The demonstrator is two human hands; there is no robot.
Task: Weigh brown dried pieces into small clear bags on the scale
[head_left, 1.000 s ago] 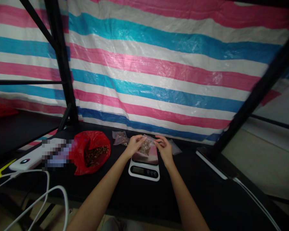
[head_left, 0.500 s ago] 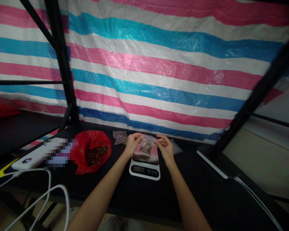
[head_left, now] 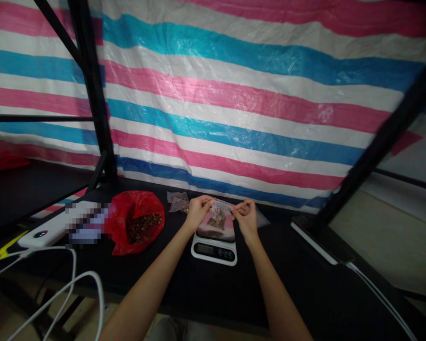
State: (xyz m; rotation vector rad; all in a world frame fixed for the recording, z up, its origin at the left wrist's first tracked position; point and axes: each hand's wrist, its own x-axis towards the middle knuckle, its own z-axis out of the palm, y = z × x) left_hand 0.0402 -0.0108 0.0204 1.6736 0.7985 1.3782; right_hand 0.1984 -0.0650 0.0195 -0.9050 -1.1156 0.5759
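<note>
Between my two hands hangs a small clear zip bag with brown dried bits in its lower part. My left hand pinches its upper left corner, and my right hand pinches the upper right corner. Beneath the bag is a white kitchen scale with a shiny, pinkish reflecting plate and a dark display panel. I cannot tell whether the bag touches the plate. Left of my left hand lie small filled zip bags. Flat clear bags lie behind my right hand.
A red plastic bag holding brown dried pieces stands open on the black table. At left are a white power bank and looping white cables. A dark, white-edged device lies at right beside a slanted black post.
The zip bag now hangs flatter and straighter between my hands, its contents spread more evenly. My right hand's fingers have drawn closer together at its corner.
</note>
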